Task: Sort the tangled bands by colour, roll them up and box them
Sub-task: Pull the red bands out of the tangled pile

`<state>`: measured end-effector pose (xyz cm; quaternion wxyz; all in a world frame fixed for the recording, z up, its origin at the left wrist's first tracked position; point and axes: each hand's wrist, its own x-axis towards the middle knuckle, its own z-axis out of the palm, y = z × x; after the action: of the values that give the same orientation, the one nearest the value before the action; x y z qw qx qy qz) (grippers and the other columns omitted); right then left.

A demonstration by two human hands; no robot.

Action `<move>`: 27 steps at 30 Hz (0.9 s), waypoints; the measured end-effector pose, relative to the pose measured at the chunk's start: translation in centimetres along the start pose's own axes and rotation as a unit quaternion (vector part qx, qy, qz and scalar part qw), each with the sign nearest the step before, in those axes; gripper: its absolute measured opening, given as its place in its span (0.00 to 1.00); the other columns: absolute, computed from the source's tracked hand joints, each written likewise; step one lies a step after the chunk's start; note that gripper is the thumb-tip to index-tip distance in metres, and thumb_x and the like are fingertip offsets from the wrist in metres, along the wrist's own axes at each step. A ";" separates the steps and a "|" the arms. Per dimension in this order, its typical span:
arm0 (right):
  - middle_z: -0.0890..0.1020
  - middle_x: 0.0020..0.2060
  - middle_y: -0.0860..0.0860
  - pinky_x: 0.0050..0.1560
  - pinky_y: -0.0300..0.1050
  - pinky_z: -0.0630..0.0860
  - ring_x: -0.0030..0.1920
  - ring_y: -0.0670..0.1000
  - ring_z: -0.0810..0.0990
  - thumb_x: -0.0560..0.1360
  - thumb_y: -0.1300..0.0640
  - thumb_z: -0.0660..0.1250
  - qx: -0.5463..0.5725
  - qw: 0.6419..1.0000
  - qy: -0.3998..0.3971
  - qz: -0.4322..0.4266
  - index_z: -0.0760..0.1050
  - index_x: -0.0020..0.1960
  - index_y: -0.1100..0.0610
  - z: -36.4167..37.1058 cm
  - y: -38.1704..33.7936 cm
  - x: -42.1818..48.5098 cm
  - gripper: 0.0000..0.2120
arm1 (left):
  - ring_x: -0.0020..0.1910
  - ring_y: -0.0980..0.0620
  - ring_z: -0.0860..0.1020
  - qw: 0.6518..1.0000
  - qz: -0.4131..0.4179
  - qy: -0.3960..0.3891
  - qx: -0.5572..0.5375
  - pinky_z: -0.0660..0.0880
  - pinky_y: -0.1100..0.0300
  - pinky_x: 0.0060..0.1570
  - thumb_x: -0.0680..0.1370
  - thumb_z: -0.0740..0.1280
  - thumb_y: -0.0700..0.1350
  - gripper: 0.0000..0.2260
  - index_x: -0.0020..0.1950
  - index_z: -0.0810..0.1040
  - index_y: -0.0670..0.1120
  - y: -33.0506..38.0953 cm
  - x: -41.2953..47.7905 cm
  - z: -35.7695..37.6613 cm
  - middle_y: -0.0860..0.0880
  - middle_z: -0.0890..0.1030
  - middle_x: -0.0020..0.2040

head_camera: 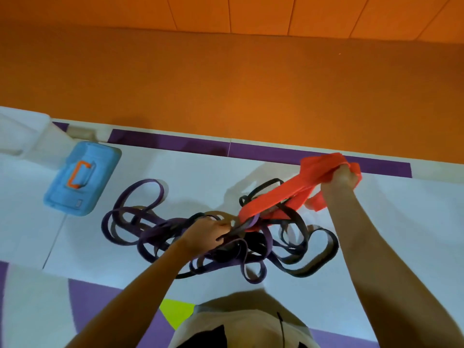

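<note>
Tangle of purple bands [140, 197] and black bands [319, 257] lies on the white mat [175, 169] just right of the blue box [100, 159], which lies flat with its orange handle [75, 177] facing up. Left hand [209, 232] is in the middle of the tangle, right of the box, fingers curled round a few purple and black strands beside where the orange band [271, 197] threads in. Right hand [340, 175], on the far side of the tangle from the box, is fisted tight on the bunched end of the orange band, which slopes back toward the box into the tangle
</note>
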<state>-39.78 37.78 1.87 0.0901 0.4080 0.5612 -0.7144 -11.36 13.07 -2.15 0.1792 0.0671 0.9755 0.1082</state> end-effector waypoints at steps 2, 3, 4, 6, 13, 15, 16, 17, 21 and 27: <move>0.84 0.49 0.52 0.48 0.48 0.79 0.45 0.50 0.84 0.86 0.60 0.58 0.021 1.000 0.018 -0.011 0.75 0.51 0.55 -0.4 -0.2 0.1 0.09 | 0.46 0.46 0.84 0.997 0.039 0.057 0.026 0.83 0.52 0.46 0.77 0.70 0.40 0.13 0.62 0.82 0.45 -0.8 -0.7 -0.4 0.46 0.86 0.54; 0.84 0.49 0.52 0.49 0.48 0.79 0.46 0.50 0.84 0.86 0.60 0.57 0.024 0.999 0.026 -0.018 0.75 0.53 0.56 -0.6 -0.2 0.0 0.08 | 0.45 0.47 0.84 0.995 0.053 0.084 0.028 0.82 0.54 0.44 0.74 0.73 0.39 0.14 0.60 0.84 0.45 -1.2 -0.8 -0.7 0.47 0.87 0.53; 0.83 0.49 0.51 0.46 0.46 0.79 0.46 0.49 0.83 0.86 0.60 0.58 0.024 0.999 0.030 -0.027 0.75 0.56 0.56 -0.8 0.0 -0.4 0.07 | 0.44 0.47 0.84 0.992 0.059 0.104 0.030 0.82 0.55 0.43 0.73 0.74 0.39 0.14 0.58 0.84 0.46 -1.5 -0.7 -0.9 0.48 0.87 0.53; 0.83 0.46 0.49 0.38 0.41 0.77 0.43 0.46 0.82 0.86 0.59 0.60 0.008 0.998 0.031 -0.054 0.75 0.56 0.54 -1.0 0.2 -1.5 0.05 | 0.43 0.44 0.84 0.996 0.031 0.085 0.005 0.81 0.53 0.42 0.76 0.72 0.41 0.13 0.61 0.81 0.45 -1.6 -0.2 -1.6 0.48 0.86 0.55; 0.81 0.49 0.51 0.49 0.47 0.76 0.48 0.51 0.81 0.83 0.59 0.67 -0.153 0.975 -0.077 -0.144 0.76 0.58 0.56 -1.7 1.1 -4.7 0.05 | 0.49 0.41 0.82 0.993 -0.036 0.000 -0.113 0.75 0.51 0.49 0.81 0.68 0.57 0.30 0.78 0.60 0.51 0.2 2.8 -1.8 0.45 0.83 0.53; 0.82 0.51 0.56 0.53 0.52 0.79 0.52 0.56 0.81 0.82 0.59 0.68 -0.193 0.962 -0.107 -0.160 0.77 0.58 0.58 -2.1 1.7 -5.5 0.06 | 0.60 0.41 0.80 0.990 -0.051 -0.018 -0.131 0.75 0.46 0.60 0.81 0.66 0.63 0.31 0.78 0.64 0.49 1.2 4.3 -1.9 0.44 0.82 0.60; 0.83 0.49 0.56 0.53 0.52 0.80 0.52 0.56 0.82 0.81 0.59 0.68 -0.210 0.958 -0.111 -0.160 0.78 0.53 0.57 -2.3 2.0 -5.8 0.02 | 0.63 0.41 0.79 0.986 -0.060 -0.022 -0.151 0.76 0.44 0.63 0.82 0.65 0.64 0.30 0.77 0.67 0.48 1.8 5.0 -1.8 0.44 0.81 0.63; 0.83 0.47 0.55 0.50 0.51 0.80 0.50 0.56 0.82 0.81 0.59 0.69 -0.224 0.955 -0.113 -0.158 0.78 0.49 0.54 -2.5 2.3 -6.3 0.03 | 0.64 0.40 0.80 0.980 -0.072 -0.023 -0.183 0.77 0.43 0.63 0.83 0.64 0.64 0.29 0.76 0.69 0.47 2.4 5.8 -1.8 0.43 0.81 0.64; 0.81 0.44 0.54 0.43 0.46 0.77 0.46 0.54 0.81 0.81 0.60 0.69 -0.231 0.955 -0.132 -0.127 0.77 0.51 0.56 -3.5 3.2 -6.8 0.01 | 0.61 0.43 0.82 0.963 -0.124 -0.021 -0.238 0.79 0.47 0.61 0.84 0.63 0.62 0.26 0.74 0.71 0.45 4.9 8.4 -1.8 0.43 0.79 0.69; 0.81 0.58 0.56 0.47 0.50 0.77 0.57 0.56 0.81 0.83 0.57 0.68 -0.188 0.970 -0.141 -0.063 0.73 0.70 0.58 -4.3 3.4 -6.9 0.16 | 0.61 0.42 0.82 0.926 -0.271 -0.004 -0.264 0.77 0.42 0.64 0.78 0.65 0.68 0.26 0.60 0.77 0.46 8.2 11.2 -1.4 0.46 0.83 0.56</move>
<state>-31.23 38.08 3.92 0.1977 0.2430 0.6916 -0.6509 -21.49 22.68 -2.67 0.2164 -0.2493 0.8919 0.3090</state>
